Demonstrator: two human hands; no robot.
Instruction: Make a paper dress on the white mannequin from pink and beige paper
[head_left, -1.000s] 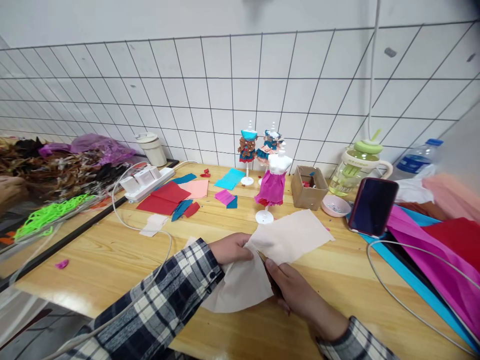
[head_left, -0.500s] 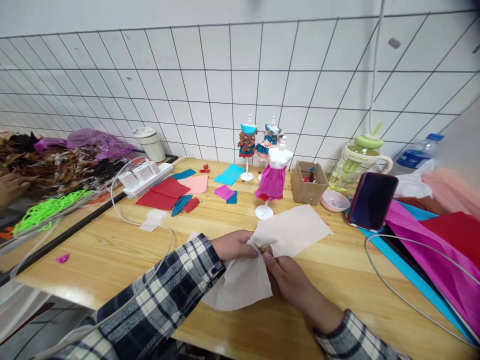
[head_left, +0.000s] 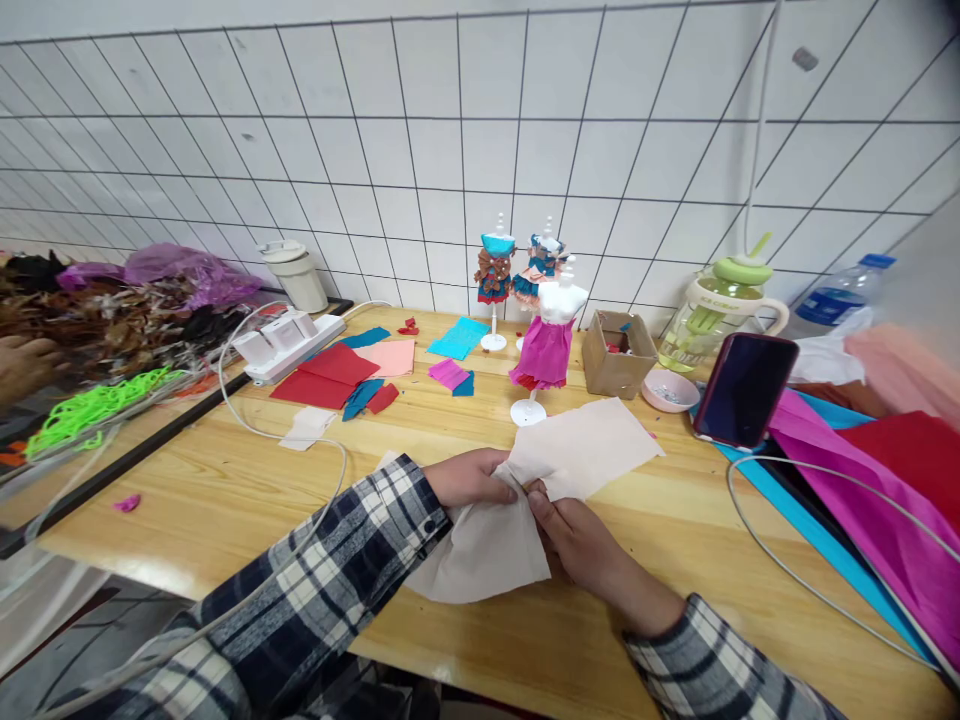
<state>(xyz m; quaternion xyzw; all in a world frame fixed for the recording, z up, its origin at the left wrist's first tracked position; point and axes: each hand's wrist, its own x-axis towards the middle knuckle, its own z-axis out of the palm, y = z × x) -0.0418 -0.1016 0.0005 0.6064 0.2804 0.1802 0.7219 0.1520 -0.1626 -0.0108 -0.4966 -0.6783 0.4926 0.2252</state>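
Note:
A pale pink sheet of crepe paper [head_left: 585, 450] is gathered at its middle between my two hands, just above the wooden table. My left hand [head_left: 474, 478] pinches the bunched part from the left, thumb on top. From the right, my right hand [head_left: 574, 535] grips the same creased spot with thumb and fingers close together. One flap of paper hangs toward me; the other spreads out to the far right. My fingers hide the underside of the gather. Beyond the sheet stands a small white mannequin [head_left: 559, 303] with a magenta paper skirt [head_left: 544, 352].
Two more dressed mannequins [head_left: 495, 275] stand behind, beside a small cardboard box [head_left: 616, 358]. Coloured paper pieces [head_left: 322, 378] and a power strip [head_left: 292, 350] lie left. A phone [head_left: 746, 390], a bowl [head_left: 670, 392] and a jug [head_left: 694, 325] are right. Another person's hand [head_left: 26, 368] shows far left.
The view has tilted slightly, so the scene sits a little higher. Both hands keep their hold on the crepe paper, with only slight finger movement at the gather.

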